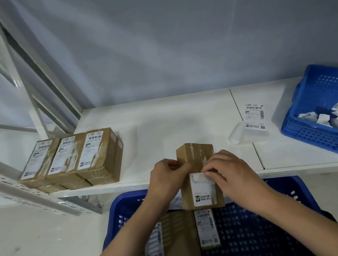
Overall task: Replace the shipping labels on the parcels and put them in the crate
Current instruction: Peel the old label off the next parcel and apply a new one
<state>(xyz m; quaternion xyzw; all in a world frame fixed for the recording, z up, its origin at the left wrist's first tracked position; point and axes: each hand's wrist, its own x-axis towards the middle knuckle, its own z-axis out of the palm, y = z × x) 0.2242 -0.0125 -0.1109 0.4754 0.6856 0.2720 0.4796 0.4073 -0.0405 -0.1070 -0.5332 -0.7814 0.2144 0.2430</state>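
Note:
A brown cardboard parcel (196,156) juts over the front edge of the white table (163,124). My left hand (167,176) grips its left side. My right hand (228,169) pinches the curled top edge of the old white label (201,189), which is peeled partway down the parcel. Below, a blue crate (296,193) holds two labelled parcels (171,238) lying flat. A stack of several labelled parcels (73,156) stands at the table's left. A fresh shipping label (253,119) lies on the table to the right.
A second blue crate (318,131) at the far right holds crumpled white label scraps. White metal shelf struts (35,194) run diagonally on the left. A grey wall rises behind the table.

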